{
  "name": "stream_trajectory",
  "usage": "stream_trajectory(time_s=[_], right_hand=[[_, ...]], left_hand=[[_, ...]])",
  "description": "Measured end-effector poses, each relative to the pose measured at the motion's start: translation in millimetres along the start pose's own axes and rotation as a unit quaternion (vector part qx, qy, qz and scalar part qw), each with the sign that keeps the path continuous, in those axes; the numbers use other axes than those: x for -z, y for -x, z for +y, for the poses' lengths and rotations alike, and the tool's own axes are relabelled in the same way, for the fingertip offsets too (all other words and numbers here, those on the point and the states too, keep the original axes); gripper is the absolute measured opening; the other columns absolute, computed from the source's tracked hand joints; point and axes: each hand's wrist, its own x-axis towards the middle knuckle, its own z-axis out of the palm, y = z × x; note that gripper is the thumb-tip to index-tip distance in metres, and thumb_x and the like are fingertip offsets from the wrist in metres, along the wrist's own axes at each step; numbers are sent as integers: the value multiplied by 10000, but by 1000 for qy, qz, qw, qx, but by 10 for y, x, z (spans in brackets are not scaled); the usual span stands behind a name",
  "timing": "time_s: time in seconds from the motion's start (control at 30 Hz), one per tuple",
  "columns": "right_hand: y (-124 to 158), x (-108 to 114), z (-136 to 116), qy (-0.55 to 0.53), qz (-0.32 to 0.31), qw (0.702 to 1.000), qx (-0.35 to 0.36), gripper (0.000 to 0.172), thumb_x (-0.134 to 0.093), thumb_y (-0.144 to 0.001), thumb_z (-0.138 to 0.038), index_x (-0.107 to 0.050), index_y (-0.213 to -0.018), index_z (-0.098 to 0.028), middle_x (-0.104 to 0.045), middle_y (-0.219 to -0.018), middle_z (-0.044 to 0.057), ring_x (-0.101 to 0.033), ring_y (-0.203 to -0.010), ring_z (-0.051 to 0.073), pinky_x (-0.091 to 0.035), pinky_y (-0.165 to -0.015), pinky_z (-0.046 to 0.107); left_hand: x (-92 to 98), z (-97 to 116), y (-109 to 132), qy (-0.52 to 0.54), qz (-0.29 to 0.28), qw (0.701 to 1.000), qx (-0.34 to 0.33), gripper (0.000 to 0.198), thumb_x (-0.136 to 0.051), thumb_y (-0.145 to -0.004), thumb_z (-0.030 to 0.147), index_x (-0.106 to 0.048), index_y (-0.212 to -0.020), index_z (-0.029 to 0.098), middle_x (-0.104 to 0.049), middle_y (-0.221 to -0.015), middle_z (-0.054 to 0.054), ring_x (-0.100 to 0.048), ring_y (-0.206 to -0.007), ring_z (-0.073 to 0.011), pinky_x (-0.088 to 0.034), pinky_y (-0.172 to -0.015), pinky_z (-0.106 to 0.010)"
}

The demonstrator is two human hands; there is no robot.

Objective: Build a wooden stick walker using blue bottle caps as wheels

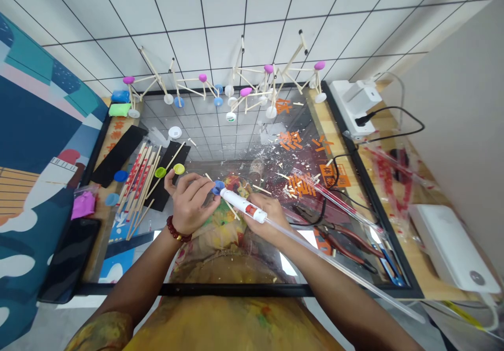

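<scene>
A white hot glue pen [244, 205] with a red mark is gripped in my right hand [270, 217]; a long clear glue stick [338, 267] runs out of its back end, over my forearm. The pen's front end meets a small blue piece [218, 187], pinched by the fingertips of my left hand [191, 201]. Whether this piece is a bottle cap or the pen's nozzle, I cannot tell. Thin wooden sticks [232, 210] show close to the fingertips and under the pen. Beside my left hand lie a yellow cap [178, 168] and a green cap [160, 172].
Several stick figures [246, 92] with pink heads and cap feet stand along the back edge. Wooden chopsticks [137, 183], black strips [120, 154] and a phone [71, 259] lie left. To the right are pliers [346, 240], wood scraps [297, 185], a power strip [352, 104] and a white box [452, 248].
</scene>
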Motion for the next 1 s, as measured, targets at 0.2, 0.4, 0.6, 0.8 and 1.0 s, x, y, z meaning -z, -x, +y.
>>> stream_trajectory(time_s=[0.2, 0.4, 0.6, 0.8, 1.0], right_hand=[[0, 10, -6, 6, -3, 1000, -4, 297, -571, -847, -291, -343, -663, -240, -447, -605, -48, -416, -523, 105, -285, -514, 245], [-3, 7, -4, 9, -8, 1000, -15, 286, -563, -850, -291, -357, -658, -238, -462, -603, -40, -427, -530, 108, -287, -518, 247], [-5, 5, -2, 14, -14, 1000, -24, 273, -558, -845, -291, -366, -657, -236, -482, -612, -33, -426, -533, 108, -293, -521, 247], [-2, 10, -16, 21, -20, 999, -29, 235, -550, -826, -263, -387, -660, -234, -487, -615, -29, -426, -536, 111, -299, -526, 250], [-3, 10, -19, 11, -13, 999, -28, 229, -550, -816, -261, -394, -651, -234, -484, -610, -32, -432, -528, 112, -301, -517, 253]], left_hand=[[11, 0, -15, -9, 16, 1000, -24, 243, -739, -746, 212, -720, -978, 282, -740, -943, -35, -613, -978, -277, -376, -971, -519], [54, 18, -87, -40, 53, 992, -106, 266, -746, -731, 167, -713, -984, 243, -768, -921, -26, -637, -925, -260, -370, -999, -503], [80, 57, -117, -63, 56, 991, -107, 182, -744, -745, 201, -713, -916, 255, -769, -863, -11, -649, -875, -257, -229, -1089, -569], [70, 64, -117, -64, 66, 989, -115, 210, -745, -736, 198, -701, -933, 257, -763, -864, 8, -661, -880, -241, -199, -1129, -571], [71, 38, -78, -51, 39, 993, -101, 223, -736, -741, 198, -716, -951, 270, -767, -886, -9, -652, -900, -262, -206, -1107, -588]])
